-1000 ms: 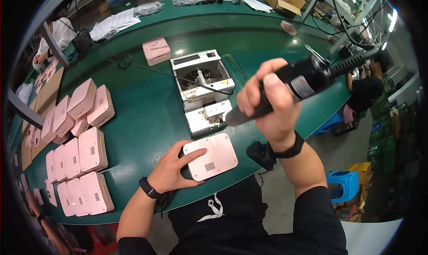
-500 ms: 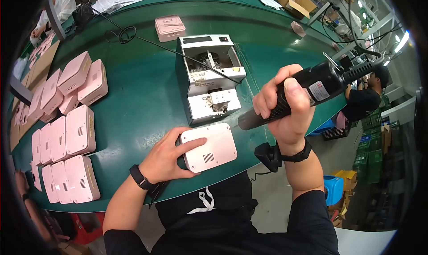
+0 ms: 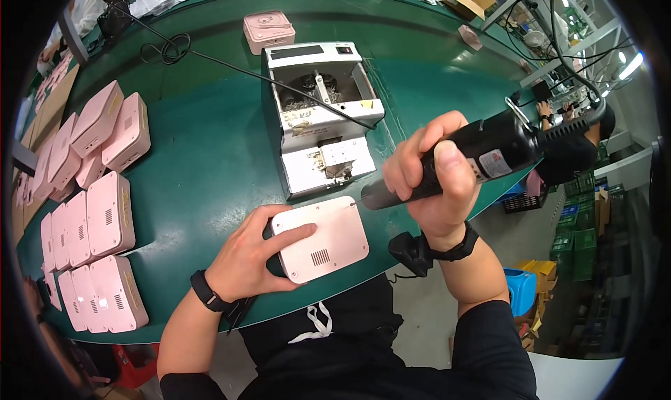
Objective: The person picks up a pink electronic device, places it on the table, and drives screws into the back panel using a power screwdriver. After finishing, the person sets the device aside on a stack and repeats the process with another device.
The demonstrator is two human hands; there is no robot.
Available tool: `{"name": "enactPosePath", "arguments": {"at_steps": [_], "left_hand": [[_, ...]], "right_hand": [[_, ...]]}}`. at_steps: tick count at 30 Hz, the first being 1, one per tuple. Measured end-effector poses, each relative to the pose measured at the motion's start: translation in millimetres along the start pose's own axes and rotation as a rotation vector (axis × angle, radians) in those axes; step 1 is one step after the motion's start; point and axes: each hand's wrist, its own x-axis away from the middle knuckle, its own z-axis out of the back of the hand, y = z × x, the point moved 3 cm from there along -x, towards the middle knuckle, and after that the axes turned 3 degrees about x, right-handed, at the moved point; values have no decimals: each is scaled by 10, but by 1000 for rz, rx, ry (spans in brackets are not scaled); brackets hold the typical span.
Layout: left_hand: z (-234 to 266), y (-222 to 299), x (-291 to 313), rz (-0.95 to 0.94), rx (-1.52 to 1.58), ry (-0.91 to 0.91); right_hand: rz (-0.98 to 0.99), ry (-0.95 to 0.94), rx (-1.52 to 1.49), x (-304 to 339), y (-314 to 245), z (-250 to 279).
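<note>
A pink plastic box-shaped housing [image 3: 339, 236] lies on the green table in front of me, with screw holes at its corners and a slotted vent. My left hand [image 3: 244, 256] grips its left side, index finger stretched across the top and thumb along the near edge. My right hand [image 3: 435, 183] is wrapped round a black electric screwdriver [image 3: 482, 152], held tilted with its cable end up to the right. The screwdriver's thin bit [image 3: 355, 205] reaches the housing's far right corner; whether it sits in the hole is too small to tell.
A white-and-grey screw feeder [image 3: 318, 131] stands just beyond the housing, a black cable [image 3: 231, 66] hanging across it. Several pink housings [image 3: 110, 215] are stacked at the left. Another pink unit [image 3: 269, 33] stands behind the feeder. A co-worker [image 3: 570, 152] sits at the right.
The view has shifted a little, so most things sit slightly further left. The screwdriver leans a bit flatter, its bit still by the same corner. My left hand keeps its hold.
</note>
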Motion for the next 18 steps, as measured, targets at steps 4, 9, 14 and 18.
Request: {"name": "enactPosePath", "arguments": {"at_steps": [4, 9, 14, 18], "left_hand": [[11, 4, 14, -6, 0, 13], [-6, 9, 25, -10, 0, 9], [4, 31, 43, 4, 0, 27], [-6, 32, 43, -1, 15, 33]], "right_hand": [[11, -15, 6, -4, 20, -8], [3, -29, 110, -84, -83, -83], [72, 59, -26, -231, -361, -213], [111, 97, 58, -389, -269, -293]]}}
